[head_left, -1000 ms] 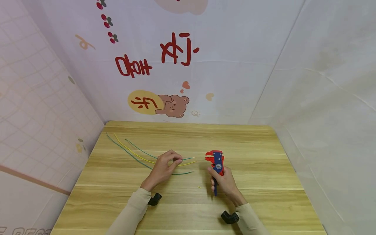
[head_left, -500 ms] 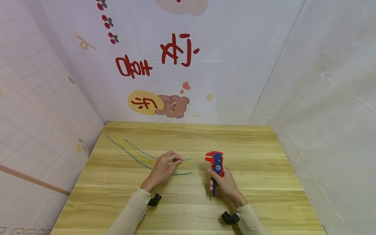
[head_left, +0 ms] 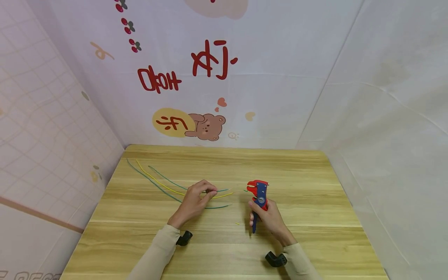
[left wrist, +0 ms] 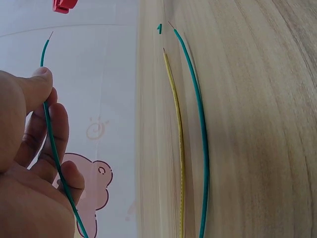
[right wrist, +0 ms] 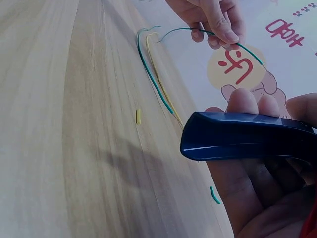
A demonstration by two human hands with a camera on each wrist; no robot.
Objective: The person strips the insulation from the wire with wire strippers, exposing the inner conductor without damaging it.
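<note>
My left hand (head_left: 195, 199) pinches a green wire (left wrist: 52, 134) between thumb and fingers, near one end. That end sticks out beyond the fingertips and shows a thin bare metal tip. In my right hand (head_left: 268, 218) is a red and blue wire stripper (head_left: 261, 193), gripped around its handles, with its red head upward and its jaws facing left. A gap separates the jaws from the wire's tip. On the table below the left hand lie a yellow wire (left wrist: 178, 114) and a second green wire (left wrist: 202, 119), both with bare ends.
A small green scrap (right wrist: 214, 196) and a short yellow scrap (right wrist: 138, 117) lie on the wooden table (head_left: 224, 249). Printed cloth walls (head_left: 273, 77) rise behind the table and at both sides. A black wrist camera (head_left: 275, 259) sits at the right sleeve.
The wire stripper has shifted slightly to the right, and a green scrap now shows beside its jaws. My left hand and the wires have stayed almost still.
</note>
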